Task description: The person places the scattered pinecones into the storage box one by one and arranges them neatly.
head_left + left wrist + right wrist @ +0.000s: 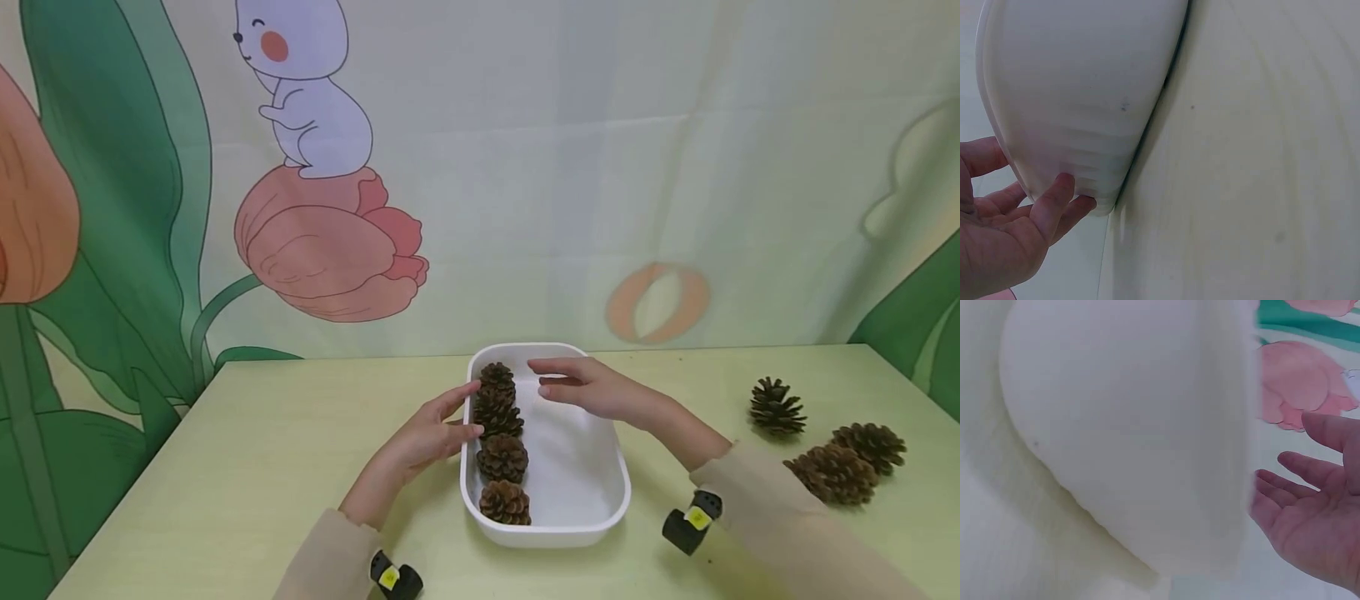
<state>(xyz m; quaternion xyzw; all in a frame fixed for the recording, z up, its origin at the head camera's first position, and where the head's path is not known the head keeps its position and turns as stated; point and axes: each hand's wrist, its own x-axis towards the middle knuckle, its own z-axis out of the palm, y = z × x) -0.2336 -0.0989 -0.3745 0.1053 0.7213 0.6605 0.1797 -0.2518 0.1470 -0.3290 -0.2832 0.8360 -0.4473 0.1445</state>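
Observation:
A white plastic bin (573, 467) stands on the table, with several brown pine cones (502, 458) lined up along its left side. My left hand (420, 433) holds the bin's left wall: thumb and index finger are at the rim, and in the left wrist view other fingers (1054, 200) press the outer wall. Over the right part of the bin hovers my right hand (596, 387), fingers extended and apart, holding nothing. The right wrist view shows this hand beside the bin's wall (1129, 437). Both wrist views hide the pine cones.
On the table's right side lie one pine cone (776, 408) by itself and two more (843, 475) side by side. The pale yellow table (300, 467) ends at a printed curtain (510, 208) behind the bin.

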